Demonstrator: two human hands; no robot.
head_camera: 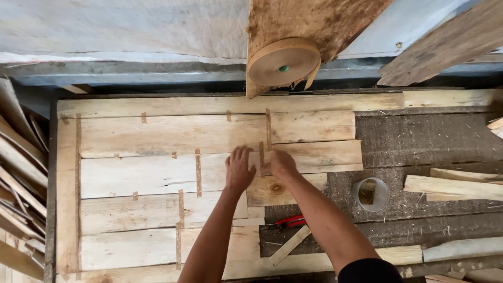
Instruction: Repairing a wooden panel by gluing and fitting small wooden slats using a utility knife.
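Observation:
Thin pale wood veneer sheets (157, 173) lie edge to edge on a workbench, joined by short strips of brown tape (198, 173). My left hand (239, 171) lies flat, fingers spread, on a veneer sheet near a seam. Beside it my right hand (281, 163) presses down on the neighbouring veneer piece (293, 157), fingers curled over a vertical tape strip (261, 155). A large roll of brown paper tape (283, 61) hangs on a board above the bench.
Red-handled pliers (289, 221) lie by my right forearm. A short white pipe section (370, 194) stands on the dark bench mat (429, 141). Loose veneer strips (453, 186) lie at right; stacked veneer scraps (18, 173) lean at the left edge.

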